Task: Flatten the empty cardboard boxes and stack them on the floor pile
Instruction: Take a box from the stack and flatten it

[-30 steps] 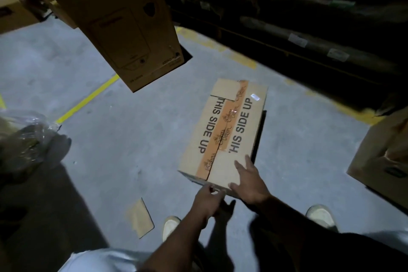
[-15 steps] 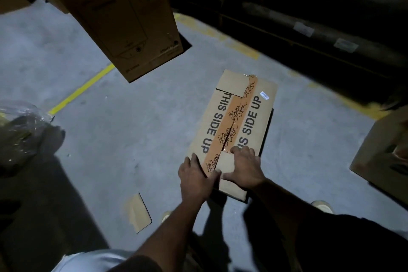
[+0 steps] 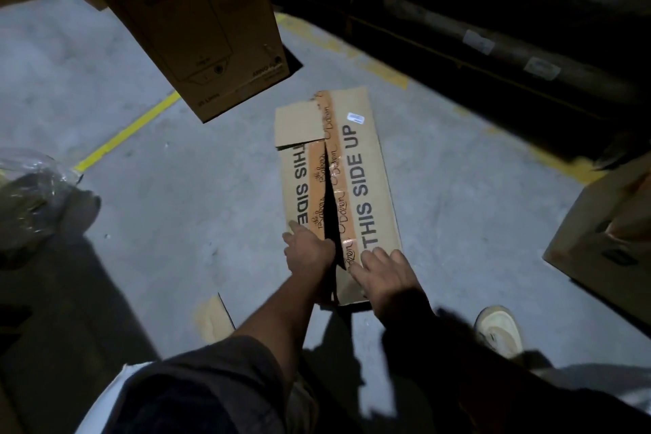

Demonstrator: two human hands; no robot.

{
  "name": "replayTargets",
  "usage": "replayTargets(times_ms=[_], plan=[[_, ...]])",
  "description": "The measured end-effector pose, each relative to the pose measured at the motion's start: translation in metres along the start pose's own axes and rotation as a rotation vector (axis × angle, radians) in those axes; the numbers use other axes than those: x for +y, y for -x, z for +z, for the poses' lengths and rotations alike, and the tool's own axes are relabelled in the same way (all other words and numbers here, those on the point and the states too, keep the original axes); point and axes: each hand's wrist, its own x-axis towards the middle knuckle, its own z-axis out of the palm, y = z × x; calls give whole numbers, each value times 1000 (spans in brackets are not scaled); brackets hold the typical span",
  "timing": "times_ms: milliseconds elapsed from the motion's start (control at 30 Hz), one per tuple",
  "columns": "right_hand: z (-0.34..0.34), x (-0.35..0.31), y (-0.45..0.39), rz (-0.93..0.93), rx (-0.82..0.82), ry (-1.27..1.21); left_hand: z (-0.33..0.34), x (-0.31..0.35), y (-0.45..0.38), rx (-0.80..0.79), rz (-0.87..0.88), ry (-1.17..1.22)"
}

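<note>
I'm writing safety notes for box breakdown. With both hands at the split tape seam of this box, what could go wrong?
The left hand has fingers in the dark gap of the box, so cardboard or tape edges might cut them. The right hand presses near the end, so the box may slide. A cardboard scrap nearby could cause a slip.

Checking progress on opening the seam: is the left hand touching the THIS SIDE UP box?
Touching. The head view shows the left hand lying on the left flap of the box, fingers at the split tape seam.
</note>
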Motion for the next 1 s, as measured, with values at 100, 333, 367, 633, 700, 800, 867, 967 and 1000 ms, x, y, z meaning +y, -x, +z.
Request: replayTargets(times_ms=[100,333,367,633,700,800,867,967,1000], plan=[[9,12,18,-43,206,34,-5,3,2,94,34,-13],[-28,24,7,138,-486,-107,-18,6,6,125,71,-56],[-31,25,7,215,-548,-248,-19,6,7,144,83,-56],[-26,23,-8,636,-637,-366,-19,21,16,209,176,-8],[-28,23,-9,712,-501,-249,-18,21,16,215,163,4],[-21,30,-12,683,-428,-89,-19,15,21,214,136,12],[-15,31,-14,687,-449,-76,-18,15,27,215,158,3],[-11,22,-16,755,-371,-163,-18,19,30,213,205,-30],[-12,19,-17,773,-343,-189,-19,20,30,208,212,-41]])
